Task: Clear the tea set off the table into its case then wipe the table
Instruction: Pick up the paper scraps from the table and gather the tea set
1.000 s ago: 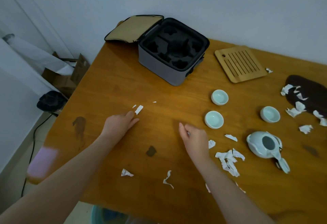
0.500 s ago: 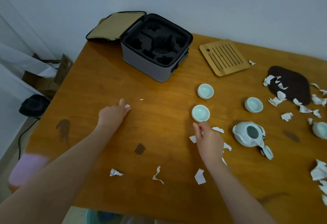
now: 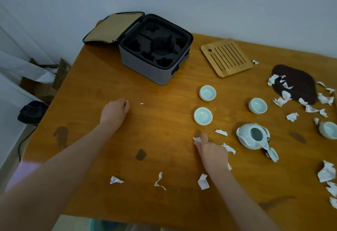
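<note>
The open grey case (image 3: pixel 145 70) with empty black foam slots stands at the table's far left. Three pale celadon cups (image 3: pixel 207 93) (image 3: pixel 203 116) (image 3: pixel 257 105) sit mid-table, and another cup (image 3: pixel 328 129) is at the right edge. The teapot (image 3: pixel 252 136) stands open with its lid (image 3: pixel 272 154) beside it. A bamboo tray (image 3: pixel 226 59) lies behind the cups. My left hand (image 3: pixel 115 110) curls its fingers round a small paper scrap (image 3: pixel 126 101). My right hand (image 3: pixel 212 151) is left of the teapot and pinches a torn paper scrap (image 3: pixel 196 139).
Several torn paper scraps lie across the wooden table (image 3: pixel 164 94), thickest around a dark mat (image 3: pixel 299 83) at the right. Dark stains (image 3: pixel 140 154) mark the wood. Boxes and a black object sit on the floor to the left.
My left hand has curled onto the small scrap it was reaching for. My right hand drew back from the near cup onto the scraps beside the teapot.
</note>
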`<state>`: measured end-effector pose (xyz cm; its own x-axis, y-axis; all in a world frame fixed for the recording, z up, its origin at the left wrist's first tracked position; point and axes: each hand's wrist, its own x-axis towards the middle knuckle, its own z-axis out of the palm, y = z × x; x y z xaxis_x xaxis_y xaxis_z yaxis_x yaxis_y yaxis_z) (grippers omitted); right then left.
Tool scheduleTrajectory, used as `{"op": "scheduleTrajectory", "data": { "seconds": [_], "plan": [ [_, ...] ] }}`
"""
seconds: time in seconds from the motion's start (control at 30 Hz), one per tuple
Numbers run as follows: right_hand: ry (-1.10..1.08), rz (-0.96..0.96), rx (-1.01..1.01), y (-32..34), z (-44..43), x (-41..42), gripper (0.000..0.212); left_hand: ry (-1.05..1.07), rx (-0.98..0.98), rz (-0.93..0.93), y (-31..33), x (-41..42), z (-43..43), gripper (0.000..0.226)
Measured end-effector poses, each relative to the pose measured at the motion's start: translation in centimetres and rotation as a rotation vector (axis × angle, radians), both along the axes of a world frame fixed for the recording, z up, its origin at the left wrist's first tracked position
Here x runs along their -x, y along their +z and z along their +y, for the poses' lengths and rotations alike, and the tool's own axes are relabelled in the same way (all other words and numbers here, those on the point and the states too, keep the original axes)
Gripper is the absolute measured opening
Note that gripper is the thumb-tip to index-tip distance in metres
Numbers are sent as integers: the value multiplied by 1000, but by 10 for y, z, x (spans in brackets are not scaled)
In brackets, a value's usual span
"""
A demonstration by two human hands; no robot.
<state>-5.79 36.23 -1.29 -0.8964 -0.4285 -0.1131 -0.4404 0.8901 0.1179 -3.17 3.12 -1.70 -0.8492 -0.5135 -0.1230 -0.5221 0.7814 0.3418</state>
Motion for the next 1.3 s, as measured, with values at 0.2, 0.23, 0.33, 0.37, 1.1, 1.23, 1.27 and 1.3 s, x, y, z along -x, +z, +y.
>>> {"op": "scheduleTrajectory", "data": {
  "seconds": [0.2, 0.23, 0.33, 0.37, 1.1, 1.23, 1.27, 1.3],
  "plan": [
    [-7, 51, 152, -10, -10, 9, 41, -58, 59, -61, 3, 15, 12, 22],
    [-7, 53, 168, -8, -12, 10, 40, -74, 71, -66, 4, 18, 12, 20],
    [-13, 88, 256, 3, -15, 6, 31, -117, 75, -54, 4, 25, 12, 21],
    [-15, 100, 296, 4, -15, 4, 29, -119, 80, -56, 3, 26, 11, 23],
    [-278, 204, 619, 14, 37, 1, 21, -289, 155, -225, 4, 48, 21, 28],
    [-308, 87, 361, 13, 52, -3, 55, -163, -16, -49, 7, 31, 18, 29],
    [-308, 55, 285, 12, 55, -5, 67, -130, -63, -7, 8, 26, 18, 30],
    [-304, 34, 229, 11, 58, -7, 76, -91, -109, 32, 8, 22, 18, 31]
  ]
}}
